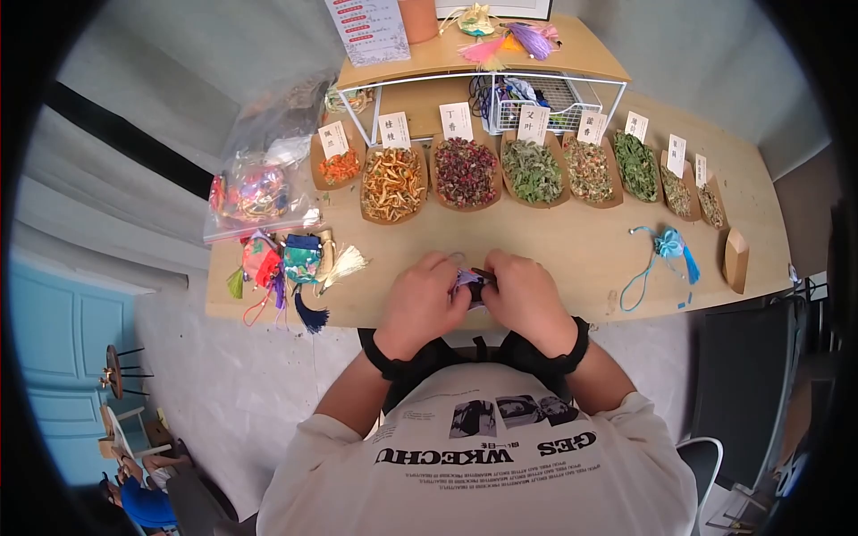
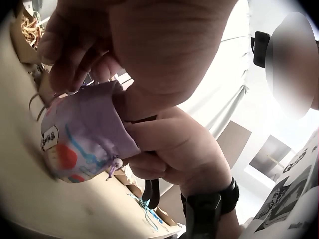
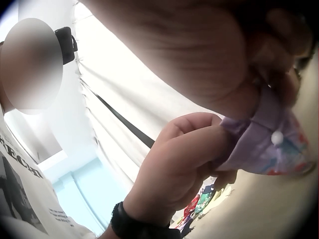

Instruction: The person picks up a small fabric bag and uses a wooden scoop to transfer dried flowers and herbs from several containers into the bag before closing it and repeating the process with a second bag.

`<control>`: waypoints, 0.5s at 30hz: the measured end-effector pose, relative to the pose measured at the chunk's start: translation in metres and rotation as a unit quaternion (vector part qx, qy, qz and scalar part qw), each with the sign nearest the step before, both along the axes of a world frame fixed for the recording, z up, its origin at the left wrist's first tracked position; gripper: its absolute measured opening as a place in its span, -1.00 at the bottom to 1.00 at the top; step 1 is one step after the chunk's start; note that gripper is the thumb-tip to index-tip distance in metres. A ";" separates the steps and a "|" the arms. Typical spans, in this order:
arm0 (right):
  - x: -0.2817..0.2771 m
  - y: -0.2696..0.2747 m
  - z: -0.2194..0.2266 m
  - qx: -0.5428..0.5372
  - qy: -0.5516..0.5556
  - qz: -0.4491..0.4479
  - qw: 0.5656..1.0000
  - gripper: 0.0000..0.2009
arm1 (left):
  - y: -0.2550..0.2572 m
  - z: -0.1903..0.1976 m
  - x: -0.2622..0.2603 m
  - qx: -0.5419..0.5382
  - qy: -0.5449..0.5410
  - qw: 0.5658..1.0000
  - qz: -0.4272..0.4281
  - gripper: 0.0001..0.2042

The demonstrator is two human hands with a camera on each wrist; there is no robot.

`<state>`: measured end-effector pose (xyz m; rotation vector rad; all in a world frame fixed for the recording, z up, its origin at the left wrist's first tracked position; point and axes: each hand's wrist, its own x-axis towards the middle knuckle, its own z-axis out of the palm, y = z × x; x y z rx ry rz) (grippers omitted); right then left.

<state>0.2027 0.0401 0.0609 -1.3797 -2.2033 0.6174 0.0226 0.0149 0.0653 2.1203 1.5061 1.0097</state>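
A small purple drawstring pouch (image 2: pixel 84 134) with a printed pattern, a white label and a bead on its cord is between both hands at the front of the table. My left hand (image 1: pixel 422 302) grips one side of its gathered mouth, thumb at the rim. From the other side my right hand (image 1: pixel 527 304) pinches the rim, fingers reaching into the mouth. A slim dark tool (image 2: pixel 151 194) sticks out below the right hand in the left wrist view; its kind cannot be told. The inside of the pouch is hidden by fingers.
Paper trays of dried herbs, including a red-petal tray (image 1: pixel 466 171), stand in a labelled row behind the hands. Finished-looking sachets (image 1: pixel 302 259) and a clear plastic bag (image 1: pixel 259 192) lie left. A blue tasselled sachet (image 1: pixel 668 243) and a small folded paper tray (image 1: pixel 736 259) are right.
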 end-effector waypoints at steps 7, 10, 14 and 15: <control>-0.004 -0.008 0.015 -0.098 -0.028 -0.035 0.994 -0.84 | 0.003 -0.017 -0.003 0.009 0.019 0.999 0.026 -0.88; -0.001 -0.007 0.008 -0.099 -0.027 -0.038 0.994 -0.83 | 0.002 -0.017 -0.003 0.023 0.011 0.999 0.043 -0.87; 0.002 -0.005 0.001 -0.102 0.034 -0.012 0.994 -0.78 | 0.004 -0.014 -0.013 -0.072 -0.002 0.997 0.027 -0.91; 0.003 -0.004 0.000 -0.114 0.074 -0.013 0.991 -0.74 | 0.004 -0.015 -0.016 -0.070 -0.002 0.997 0.027 -0.91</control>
